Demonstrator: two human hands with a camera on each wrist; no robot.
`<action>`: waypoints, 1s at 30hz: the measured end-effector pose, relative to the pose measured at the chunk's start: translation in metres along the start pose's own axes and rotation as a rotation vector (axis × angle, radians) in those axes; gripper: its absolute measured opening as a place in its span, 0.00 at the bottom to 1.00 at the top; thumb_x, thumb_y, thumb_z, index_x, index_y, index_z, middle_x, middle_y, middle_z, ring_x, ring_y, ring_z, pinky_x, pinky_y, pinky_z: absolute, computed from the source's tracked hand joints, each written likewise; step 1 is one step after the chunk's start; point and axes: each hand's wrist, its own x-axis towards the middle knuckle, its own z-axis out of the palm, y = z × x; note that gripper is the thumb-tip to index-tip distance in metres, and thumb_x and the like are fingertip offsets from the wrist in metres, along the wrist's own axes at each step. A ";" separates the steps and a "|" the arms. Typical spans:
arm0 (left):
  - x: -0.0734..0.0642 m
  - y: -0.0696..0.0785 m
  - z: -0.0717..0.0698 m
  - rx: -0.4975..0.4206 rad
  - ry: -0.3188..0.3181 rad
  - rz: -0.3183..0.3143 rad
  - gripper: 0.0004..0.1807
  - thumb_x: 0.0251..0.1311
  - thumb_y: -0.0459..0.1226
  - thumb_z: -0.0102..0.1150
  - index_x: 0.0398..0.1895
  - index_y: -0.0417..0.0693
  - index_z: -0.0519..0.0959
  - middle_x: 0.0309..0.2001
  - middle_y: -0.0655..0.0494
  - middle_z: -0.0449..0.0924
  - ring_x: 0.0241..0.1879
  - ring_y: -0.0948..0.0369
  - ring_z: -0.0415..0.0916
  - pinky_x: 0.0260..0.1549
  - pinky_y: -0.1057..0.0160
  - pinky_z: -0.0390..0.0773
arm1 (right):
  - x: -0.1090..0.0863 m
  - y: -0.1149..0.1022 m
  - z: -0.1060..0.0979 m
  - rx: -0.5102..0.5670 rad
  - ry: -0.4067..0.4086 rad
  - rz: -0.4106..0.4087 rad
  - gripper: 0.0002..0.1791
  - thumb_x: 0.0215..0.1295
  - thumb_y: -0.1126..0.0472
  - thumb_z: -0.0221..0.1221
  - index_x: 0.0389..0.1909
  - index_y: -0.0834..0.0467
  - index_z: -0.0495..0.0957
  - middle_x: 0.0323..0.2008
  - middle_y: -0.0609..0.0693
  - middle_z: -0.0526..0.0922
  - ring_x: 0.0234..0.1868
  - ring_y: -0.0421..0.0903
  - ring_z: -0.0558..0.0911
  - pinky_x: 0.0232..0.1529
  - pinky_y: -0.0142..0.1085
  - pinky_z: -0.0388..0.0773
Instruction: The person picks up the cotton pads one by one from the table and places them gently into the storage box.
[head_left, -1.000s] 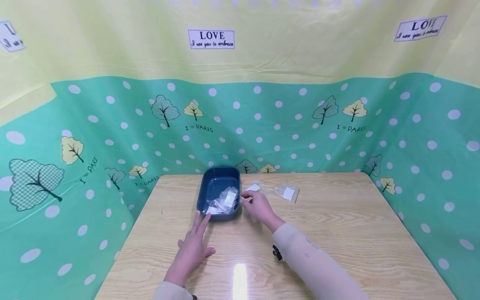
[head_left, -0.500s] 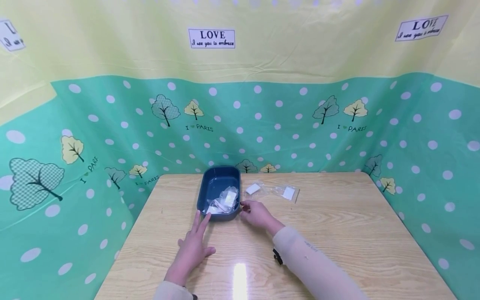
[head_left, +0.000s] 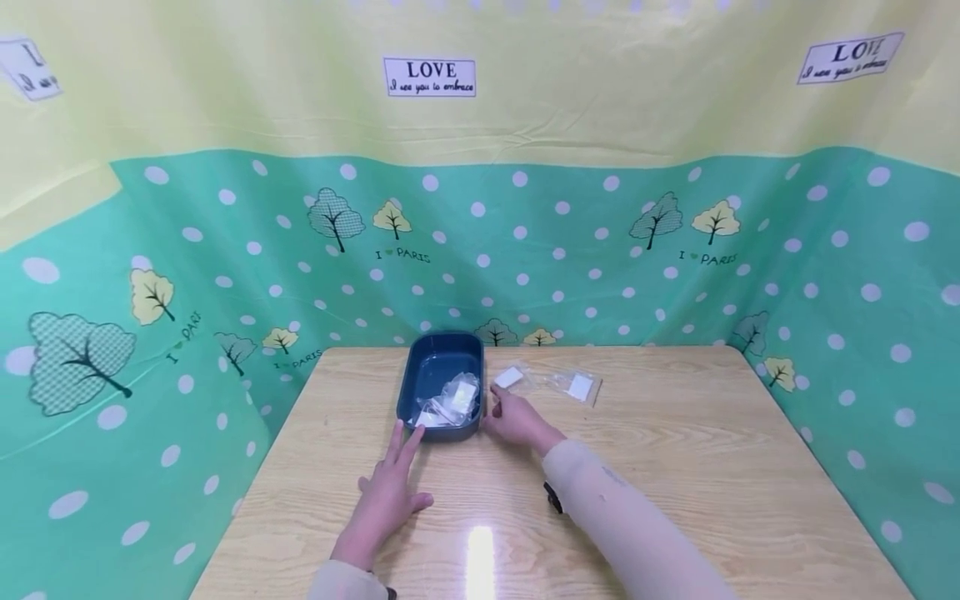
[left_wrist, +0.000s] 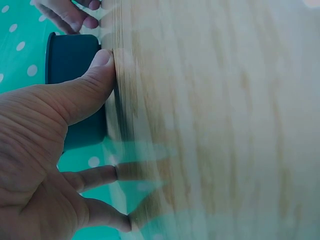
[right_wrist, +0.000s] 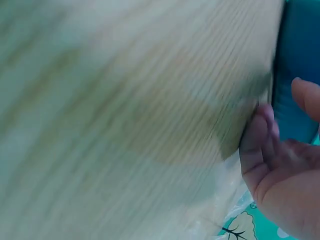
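Note:
A dark blue rectangular bin (head_left: 438, 354) stands at the back of the table, with several clear plastic bags (head_left: 453, 400) holding white pieces in its near end. My left hand (head_left: 386, 492) has its fingers spread, and the fingertips reach the bin's near left corner. In the left wrist view the thumb (left_wrist: 85, 90) stretches across in front of the bin. My right hand (head_left: 517, 419) is beside the bin's right wall, its fingers loosely bent with nothing seen between them. Just beyond its fingertips lies a clear bag with a white piece (head_left: 508, 377).
Another clear bag with a white piece (head_left: 580, 386) lies farther right on the wooden table (head_left: 675, 467). A green and yellow printed curtain (head_left: 555, 242) hangs behind the table and along both sides.
My right hand first drew back slightly toward me, then its fingers moved away from the bin wall toward the nearer loose bag. The left hand has kept its place.

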 end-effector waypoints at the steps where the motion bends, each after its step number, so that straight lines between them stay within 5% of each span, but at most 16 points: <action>1: 0.000 0.000 0.000 0.000 0.001 0.001 0.69 0.49 0.44 0.84 0.89 0.66 0.46 0.89 0.46 0.29 0.72 0.23 0.66 0.58 0.06 0.50 | 0.002 0.000 0.000 -0.045 0.025 0.008 0.47 0.71 0.57 0.67 0.85 0.58 0.56 0.61 0.64 0.81 0.55 0.58 0.85 0.60 0.54 0.86; 7: -0.002 0.000 -0.001 0.004 0.009 -0.002 0.69 0.49 0.44 0.84 0.89 0.66 0.46 0.90 0.47 0.30 0.72 0.23 0.66 0.59 0.06 0.49 | 0.012 0.007 -0.002 -0.269 0.198 0.094 0.41 0.68 0.53 0.70 0.80 0.55 0.68 0.74 0.65 0.64 0.64 0.64 0.77 0.60 0.56 0.85; 12: -0.001 0.000 -0.001 0.006 0.011 -0.008 0.69 0.48 0.44 0.84 0.89 0.68 0.46 0.90 0.48 0.30 0.72 0.23 0.66 0.59 0.06 0.49 | 0.018 0.013 -0.013 -0.350 0.190 0.048 0.39 0.69 0.52 0.69 0.79 0.52 0.69 0.85 0.62 0.52 0.74 0.71 0.70 0.66 0.62 0.81; 18: -0.001 -0.001 0.004 0.017 -0.006 -0.020 0.69 0.49 0.45 0.85 0.89 0.69 0.45 0.90 0.47 0.30 0.72 0.23 0.66 0.58 0.06 0.50 | 0.018 0.022 -0.022 -0.316 0.053 0.041 0.40 0.74 0.53 0.64 0.83 0.51 0.62 0.81 0.58 0.68 0.80 0.68 0.67 0.81 0.63 0.65; 23: -0.001 -0.001 0.002 0.013 0.004 -0.019 0.69 0.48 0.45 0.85 0.89 0.67 0.46 0.90 0.46 0.31 0.72 0.23 0.67 0.57 0.06 0.50 | 0.009 0.025 -0.024 -0.317 0.056 0.020 0.40 0.75 0.55 0.64 0.83 0.56 0.61 0.75 0.62 0.75 0.75 0.64 0.75 0.79 0.57 0.71; 30: -0.001 0.002 -0.002 0.014 -0.008 -0.030 0.69 0.50 0.45 0.84 0.89 0.68 0.45 0.90 0.48 0.29 0.73 0.23 0.65 0.59 0.07 0.49 | -0.031 0.033 -0.034 -0.455 0.069 -0.144 0.17 0.71 0.60 0.69 0.57 0.59 0.87 0.50 0.58 0.92 0.52 0.55 0.90 0.59 0.51 0.88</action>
